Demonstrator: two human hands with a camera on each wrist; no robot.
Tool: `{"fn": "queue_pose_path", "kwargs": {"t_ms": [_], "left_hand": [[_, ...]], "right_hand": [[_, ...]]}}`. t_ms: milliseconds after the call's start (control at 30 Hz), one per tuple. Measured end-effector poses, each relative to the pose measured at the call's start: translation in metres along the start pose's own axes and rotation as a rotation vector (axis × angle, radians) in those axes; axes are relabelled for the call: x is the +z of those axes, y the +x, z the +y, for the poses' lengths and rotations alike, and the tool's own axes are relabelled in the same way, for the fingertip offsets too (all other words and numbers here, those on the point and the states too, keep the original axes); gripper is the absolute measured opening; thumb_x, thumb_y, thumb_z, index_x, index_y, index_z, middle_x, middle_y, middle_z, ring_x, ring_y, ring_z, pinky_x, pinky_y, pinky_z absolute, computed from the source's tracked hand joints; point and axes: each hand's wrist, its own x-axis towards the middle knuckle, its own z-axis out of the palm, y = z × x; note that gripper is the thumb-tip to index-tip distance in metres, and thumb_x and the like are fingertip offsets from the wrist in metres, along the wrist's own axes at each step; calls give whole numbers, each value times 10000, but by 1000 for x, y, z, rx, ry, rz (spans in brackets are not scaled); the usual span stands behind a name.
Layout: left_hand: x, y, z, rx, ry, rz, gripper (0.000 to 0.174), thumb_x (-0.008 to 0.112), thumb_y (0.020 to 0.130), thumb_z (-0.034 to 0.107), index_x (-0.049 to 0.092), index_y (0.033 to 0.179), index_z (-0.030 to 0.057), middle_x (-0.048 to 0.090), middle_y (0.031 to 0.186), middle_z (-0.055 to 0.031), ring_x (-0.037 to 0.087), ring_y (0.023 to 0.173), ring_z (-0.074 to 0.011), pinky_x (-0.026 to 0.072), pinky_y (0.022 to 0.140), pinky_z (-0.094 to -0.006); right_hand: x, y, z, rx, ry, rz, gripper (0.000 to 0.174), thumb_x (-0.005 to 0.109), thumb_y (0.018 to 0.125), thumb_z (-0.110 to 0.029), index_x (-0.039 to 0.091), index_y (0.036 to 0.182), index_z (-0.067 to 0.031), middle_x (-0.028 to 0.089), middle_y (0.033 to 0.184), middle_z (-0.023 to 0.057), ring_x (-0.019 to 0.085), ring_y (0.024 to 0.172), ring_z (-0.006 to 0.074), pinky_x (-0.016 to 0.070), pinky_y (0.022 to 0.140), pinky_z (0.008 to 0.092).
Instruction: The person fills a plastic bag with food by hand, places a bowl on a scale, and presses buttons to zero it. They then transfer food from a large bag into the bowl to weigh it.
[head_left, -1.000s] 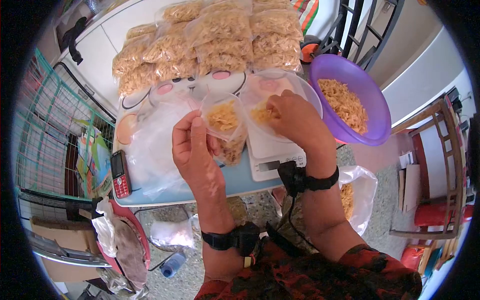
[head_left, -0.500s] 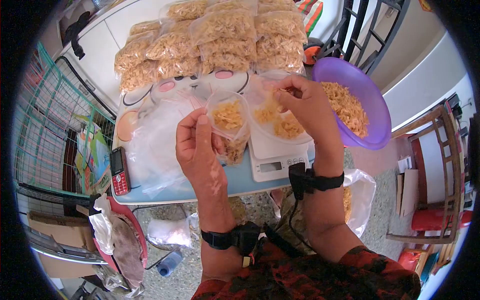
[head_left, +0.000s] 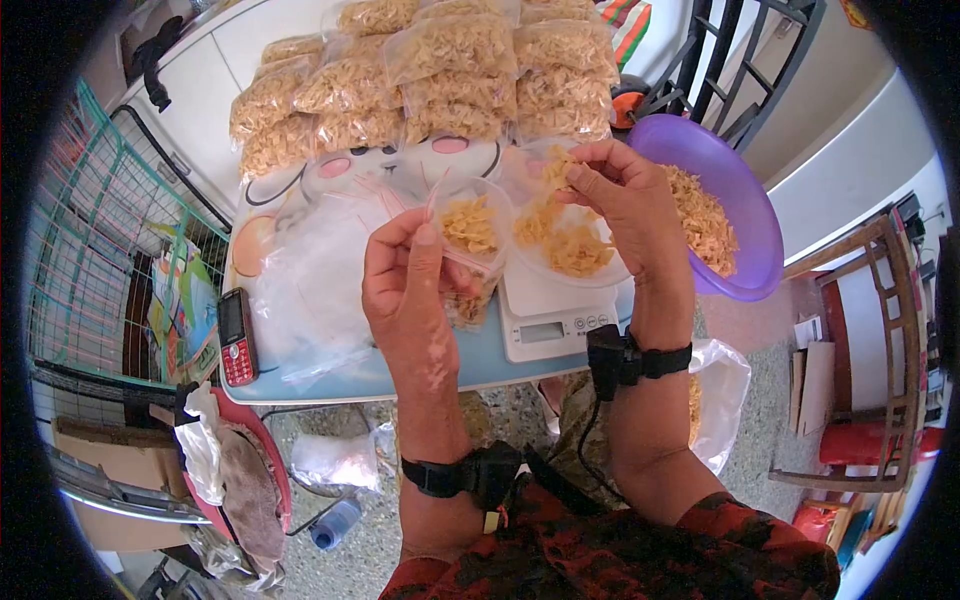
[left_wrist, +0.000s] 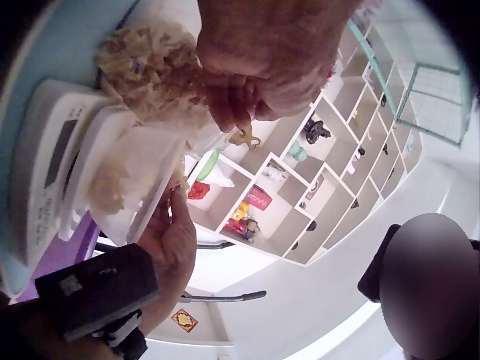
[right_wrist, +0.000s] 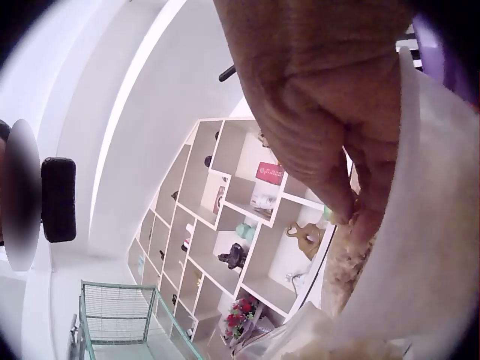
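The left hand (head_left: 412,300) pinches the rim of a clear plastic bag (head_left: 470,290), whose open mouth shows yellowish dried flakes (head_left: 468,224). To its right, a translucent container (head_left: 620,268) with more flakes (head_left: 578,250) stands on a white kitchen scale (head_left: 545,345). Above that container the right hand (head_left: 640,200) pinches a few flakes (head_left: 558,170) between thumb and fingers. In the left wrist view the right hand (left_wrist: 171,240) is beside the container's rim (left_wrist: 159,196), and the left hand (left_wrist: 274,60) is over the filled bag (left_wrist: 154,67).
Filled bags (head_left: 450,50) are stacked at the table's back. A purple basin (head_left: 755,230) of flakes stands at the right. Empty plastic bags (head_left: 310,270) and a red phone (head_left: 237,340) lie at the left. A wire cage (head_left: 110,240) stands beyond the table's left side.
The right hand has risen from inside the container with flakes pinched in its fingers, uncovering the flakes there. The left hand and bag have shifted slightly right.
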Motion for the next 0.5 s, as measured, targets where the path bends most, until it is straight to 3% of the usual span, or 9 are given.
{"fn": "queue_pose_path", "kwargs": {"t_ms": [233,333,500], "left_hand": [[0,0,0,-9,25,-6,217,589,960,149,564,1122,8,593,759,-46,555,599,-116,524,545,-264],[0,0,-1,7,1,-33,218,585,963,149,560,1126,7,595,782,-45,559,611,-114,529,565,-265],[1,-1,1,-1,3,-22,224,583,965,150,558,1134,5,596,790,-45,561,617,-117,522,572,-265]], "right_hand": [[13,-8,-15,-25,-27,4,154,668,888,-64,636,1020,8,642,929,45,642,835,133,561,761,275],[32,-19,-27,-113,-23,-22,149,676,864,-116,650,951,2,677,834,64,663,758,117,538,683,252],[55,-23,-16,-291,-297,-101,177,656,833,-92,635,981,3,659,830,111,656,775,192,516,700,311]]}}
